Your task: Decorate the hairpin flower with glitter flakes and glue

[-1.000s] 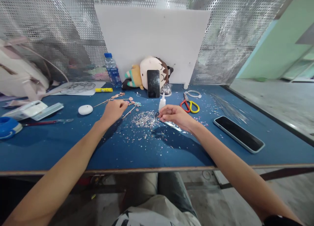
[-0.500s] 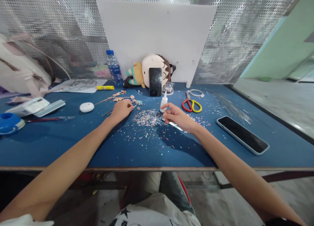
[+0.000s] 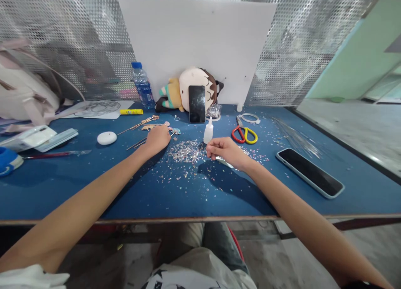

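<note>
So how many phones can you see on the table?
2. One phone stands propped against the plush doll at the back. The other phone lies flat on the blue table, beyond the right hand. More may be hidden among the clutter.

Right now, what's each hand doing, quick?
Left hand: fingers curled on thin sticks; grip unclear.
Right hand: pinched shut beside the glitter pile; contents too small to tell.

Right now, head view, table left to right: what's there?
White oval puck → left hand → glitter pile → glue bottle → right hand → scissors → phone.
</note>
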The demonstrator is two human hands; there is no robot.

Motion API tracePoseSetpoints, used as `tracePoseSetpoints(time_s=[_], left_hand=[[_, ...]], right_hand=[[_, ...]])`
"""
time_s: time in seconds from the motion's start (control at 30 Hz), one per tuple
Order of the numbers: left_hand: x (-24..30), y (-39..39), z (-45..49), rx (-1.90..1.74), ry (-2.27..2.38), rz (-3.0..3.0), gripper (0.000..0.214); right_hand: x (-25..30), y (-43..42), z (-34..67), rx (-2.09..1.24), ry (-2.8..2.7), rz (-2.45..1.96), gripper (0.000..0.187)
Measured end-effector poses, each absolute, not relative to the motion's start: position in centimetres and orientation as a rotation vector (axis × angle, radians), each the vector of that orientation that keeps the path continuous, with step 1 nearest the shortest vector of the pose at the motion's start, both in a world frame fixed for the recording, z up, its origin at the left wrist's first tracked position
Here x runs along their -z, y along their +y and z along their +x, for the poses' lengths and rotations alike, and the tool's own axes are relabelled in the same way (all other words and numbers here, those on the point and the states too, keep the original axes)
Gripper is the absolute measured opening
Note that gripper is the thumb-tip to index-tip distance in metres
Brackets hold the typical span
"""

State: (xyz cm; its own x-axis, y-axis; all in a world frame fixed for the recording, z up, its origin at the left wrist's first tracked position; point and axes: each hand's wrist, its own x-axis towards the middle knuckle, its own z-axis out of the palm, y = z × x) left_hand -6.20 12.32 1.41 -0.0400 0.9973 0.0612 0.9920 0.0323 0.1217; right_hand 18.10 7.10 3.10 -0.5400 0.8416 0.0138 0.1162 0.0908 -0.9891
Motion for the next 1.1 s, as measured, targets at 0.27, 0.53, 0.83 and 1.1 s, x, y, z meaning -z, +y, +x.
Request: tracePoseSetpoints(time_s=[0.27,0.53,0.83,1.1], left_hand=[[-2.4,11.6,-5.9,-0.261,2.285,2.133,0.029],[-4.2,9.1,-6.1,-0.487,2.264,2.148,0.024],[-5.8,4.3,-3.3,-0.83,1.947,2.244,0.009],[-5.6,2.4,-1.2,-0.872,1.673,2.278,0.016]], right_hand=[[-3.6,7.0,18.6,-1.905,-1.435,-0.782,0.024],[-3.5,6.8,18.9,-2.121,-1.3,-0.592,0.023],[-4.3,5.4,18.8,-2.106,-1.346,-0.568,0.019],[-4.8,4.1,19.2,-0.062,-2.281,-0.445,0.017]])
